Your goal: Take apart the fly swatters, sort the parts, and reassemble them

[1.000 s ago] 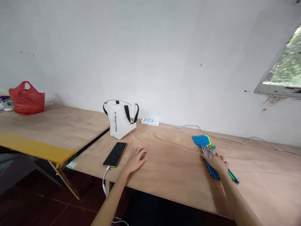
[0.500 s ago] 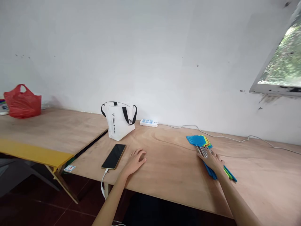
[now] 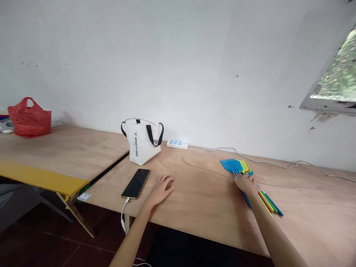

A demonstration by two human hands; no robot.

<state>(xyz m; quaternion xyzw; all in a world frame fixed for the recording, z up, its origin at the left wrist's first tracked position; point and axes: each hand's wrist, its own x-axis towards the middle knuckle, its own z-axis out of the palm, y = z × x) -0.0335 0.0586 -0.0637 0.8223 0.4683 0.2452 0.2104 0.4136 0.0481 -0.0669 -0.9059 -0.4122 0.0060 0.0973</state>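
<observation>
Right hand (image 3: 247, 184) slid up the fly swatters (image 3: 235, 165), open flat like left hand (image 3: 160, 190); bag (image 3: 141, 142) reads "GOOD STUDIO".

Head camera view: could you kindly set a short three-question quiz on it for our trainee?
1. Which thing stands nearest the power strip?
2. True or false: the left hand lies on the table beside the phone, apart from it.
3. What does the right hand rest on? A the phone; B the bundle of coloured fly swatters; C the power strip.
Key: 1 the white tote bag; 2 true; 3 B.
</observation>
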